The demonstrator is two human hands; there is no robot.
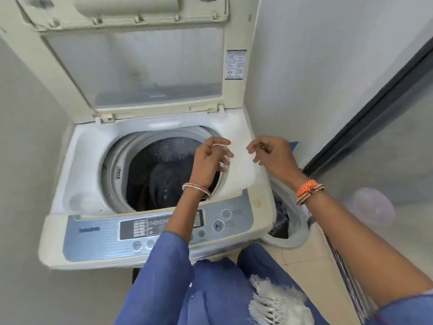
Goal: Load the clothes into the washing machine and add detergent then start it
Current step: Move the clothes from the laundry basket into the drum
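Clothes (pixel 164 181) lie in the washer (pixel 93 179); both hands (pixel 210 160) (pixel 271 153), fingers loosely curled and empty, hover beside a basket (pixel 293 231).

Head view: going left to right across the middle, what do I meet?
Left wall → drum with dark clothes → left hand → right hand → laundry bag on the floor → glass door.

A dark-framed glass door (pixel 375 127) stands beside tiled floor (pixel 304 261).
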